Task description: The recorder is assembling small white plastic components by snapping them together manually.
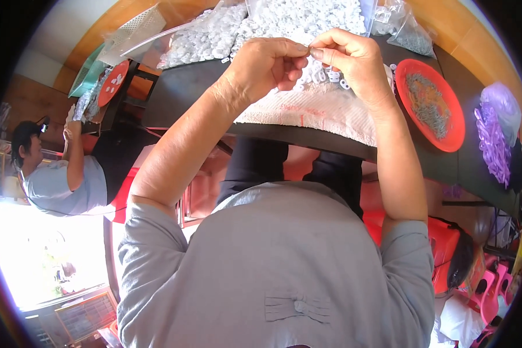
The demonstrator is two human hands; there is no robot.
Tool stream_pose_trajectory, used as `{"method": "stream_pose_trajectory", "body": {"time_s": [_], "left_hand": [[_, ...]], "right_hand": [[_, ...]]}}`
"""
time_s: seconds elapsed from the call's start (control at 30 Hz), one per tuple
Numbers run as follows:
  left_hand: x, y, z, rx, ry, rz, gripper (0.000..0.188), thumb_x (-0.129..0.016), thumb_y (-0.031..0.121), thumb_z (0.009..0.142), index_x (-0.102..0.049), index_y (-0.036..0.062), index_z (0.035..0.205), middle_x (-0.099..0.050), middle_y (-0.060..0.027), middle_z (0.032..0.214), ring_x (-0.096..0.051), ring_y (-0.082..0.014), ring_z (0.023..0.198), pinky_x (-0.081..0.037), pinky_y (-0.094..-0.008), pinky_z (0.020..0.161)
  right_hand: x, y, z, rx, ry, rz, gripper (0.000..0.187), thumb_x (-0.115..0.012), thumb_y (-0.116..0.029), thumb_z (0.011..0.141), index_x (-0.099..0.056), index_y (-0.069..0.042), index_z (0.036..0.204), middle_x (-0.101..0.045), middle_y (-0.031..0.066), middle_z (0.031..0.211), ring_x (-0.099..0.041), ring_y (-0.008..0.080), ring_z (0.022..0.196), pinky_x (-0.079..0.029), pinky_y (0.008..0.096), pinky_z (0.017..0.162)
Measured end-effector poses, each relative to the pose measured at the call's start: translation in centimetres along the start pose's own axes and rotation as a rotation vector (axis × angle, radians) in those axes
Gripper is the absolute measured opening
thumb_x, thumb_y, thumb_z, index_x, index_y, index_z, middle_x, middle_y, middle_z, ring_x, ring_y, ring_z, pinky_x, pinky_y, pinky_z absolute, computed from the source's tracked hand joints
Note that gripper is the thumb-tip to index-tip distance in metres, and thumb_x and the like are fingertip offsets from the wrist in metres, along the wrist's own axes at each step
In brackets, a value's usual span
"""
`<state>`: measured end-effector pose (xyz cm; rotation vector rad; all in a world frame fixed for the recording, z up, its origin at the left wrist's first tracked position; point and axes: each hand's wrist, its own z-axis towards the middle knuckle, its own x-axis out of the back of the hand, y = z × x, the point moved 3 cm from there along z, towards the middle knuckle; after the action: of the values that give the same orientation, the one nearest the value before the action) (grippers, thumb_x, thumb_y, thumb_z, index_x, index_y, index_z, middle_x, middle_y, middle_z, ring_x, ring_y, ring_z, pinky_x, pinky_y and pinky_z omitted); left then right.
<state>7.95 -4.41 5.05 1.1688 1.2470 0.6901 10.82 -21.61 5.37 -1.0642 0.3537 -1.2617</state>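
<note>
My left hand [267,66] and my right hand [356,65] meet above the far part of the table, thumbs and forefingers pinched tip to tip. Whatever sits between the fingertips is too small to make out. Beneath and beyond them lies a big heap of small white plastic pieces [301,20], spilling toward me. Several loose white pieces [333,76] rest just under my right hand, next to a pale ribbed cloth [330,113] along the table's near edge. To the right, a red oval dish [458,124] holds many small grey metal pins [426,107].
A purple plastic chain bundle [493,145] with a clear bag lies at far right. Behind the dish is a plastic bag of grey parts [410,36]. On the left, a co-worker [69,174] handles things near another red dish [113,83] and a green basket [87,72].
</note>
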Motion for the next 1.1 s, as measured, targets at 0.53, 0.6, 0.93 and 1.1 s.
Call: {"method": "stream_pose_trajectory", "body": {"time_s": [0.53,0.6,0.93,1.1], "left_hand": [[-0.5,-0.6,-1.3,-0.029,0.133,-0.034,0.014,-0.062,0.007,0.085,-0.062,-0.0062,0.08,-0.059,-0.0124,0.073,-0.054,-0.0183,0.055,-0.038,-0.0294,0.046],[-0.4,-0.6,-1.3,-0.028,0.134,-0.036,0.014,-0.061,0.007,0.085,-0.062,-0.0061,0.08,-0.059,-0.0123,0.073,-0.054,-0.0183,0.056,-0.038,-0.0293,0.046],[-0.4,-0.1,-0.2,-0.013,0.022,0.019,0.016,-0.054,0.012,0.09,-0.057,-0.0034,0.089,-0.056,-0.0098,0.076,-0.05,-0.0153,0.06,-0.035,-0.0262,0.045],[2.1,-0.1,0.1,-0.138,0.092,0.281,0.018,-0.06,0.012,0.086,-0.063,-0.0043,0.091,-0.06,-0.0074,0.075,-0.053,-0.0123,0.057,-0.039,-0.025,0.047]], "right_hand": [[0.1,-0.7,0.0,0.023,-0.057,0.043,0.011,-0.065,-0.012,0.089,-0.067,-0.003,0.095,-0.063,-0.0016,0.078,-0.054,0.0049,0.068,-0.042,0.0192,0.059],[-0.1,-0.4,0.2,0.083,-0.114,0.0,0.011,-0.066,-0.012,0.089,-0.067,-0.003,0.095,-0.064,-0.0014,0.078,-0.054,0.0053,0.068,-0.043,0.0195,0.059],[0.0,-0.4,0.0,0.12,-0.031,-0.049,0.006,-0.065,-0.004,0.087,-0.065,0.001,0.091,-0.062,-0.0009,0.076,-0.053,0.0055,0.068,-0.044,0.02,0.061],[-0.3,0.6,0.1,0.037,-0.002,-0.057,0.003,-0.063,-0.003,0.087,-0.063,0.0,0.089,-0.06,-0.0019,0.076,-0.052,0.005,0.067,-0.042,0.02,0.06]]}}
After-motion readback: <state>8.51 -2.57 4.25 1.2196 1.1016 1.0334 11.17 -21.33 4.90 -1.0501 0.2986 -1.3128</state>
